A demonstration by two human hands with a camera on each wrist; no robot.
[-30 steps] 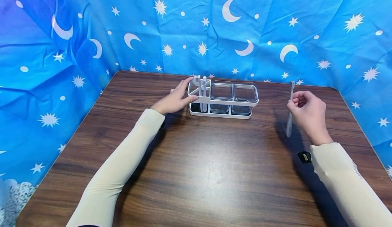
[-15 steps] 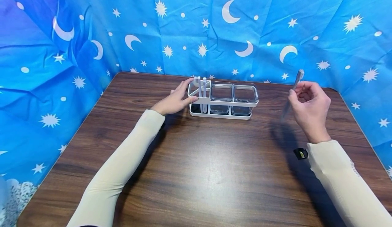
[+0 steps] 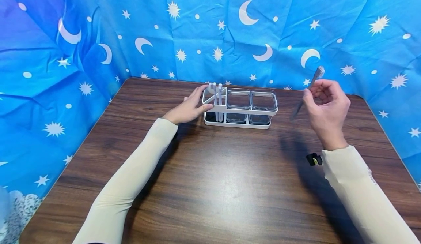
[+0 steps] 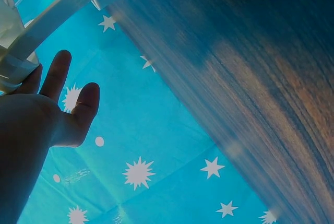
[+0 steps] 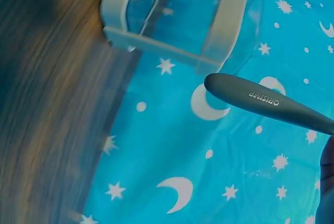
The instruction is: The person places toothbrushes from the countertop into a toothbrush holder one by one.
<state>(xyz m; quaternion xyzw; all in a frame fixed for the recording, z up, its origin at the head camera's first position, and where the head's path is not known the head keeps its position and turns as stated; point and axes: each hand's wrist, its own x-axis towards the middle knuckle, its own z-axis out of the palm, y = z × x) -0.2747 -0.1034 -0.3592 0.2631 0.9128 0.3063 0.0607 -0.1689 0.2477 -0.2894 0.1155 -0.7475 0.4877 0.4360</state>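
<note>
In the head view, a white-framed toothbrush holder (image 3: pixel 260 110) with two clear cups (image 3: pixel 239 116) stands at the back middle of the table. Two pale toothbrushes (image 3: pixel 215 97) stand upright in its left section. My left hand (image 3: pixel 187 108) rests against the holder's left end, fingers extended at the back corner and thumb at the front rim. Off to the right, my right hand (image 3: pixel 329 108) pinches a grey toothbrush (image 3: pixel 317 74) between thumb and fingers, bristles up and tilted right. Its dark handle (image 5: pixel 266 101) points toward the holder in the right wrist view.
The dark wooden table (image 3: pixel 204 185) carries the holder. A blue cloth (image 3: pixel 204 28) with white moons and stars hangs close behind the table and along its sides. A black wrist strap piece (image 3: pixel 314 159) shows by the right cuff.
My right hand has lifted the grey toothbrush and brought it slightly left, tilting it from nearly upright to leaning right. My left hand and the holder have stayed in place.
</note>
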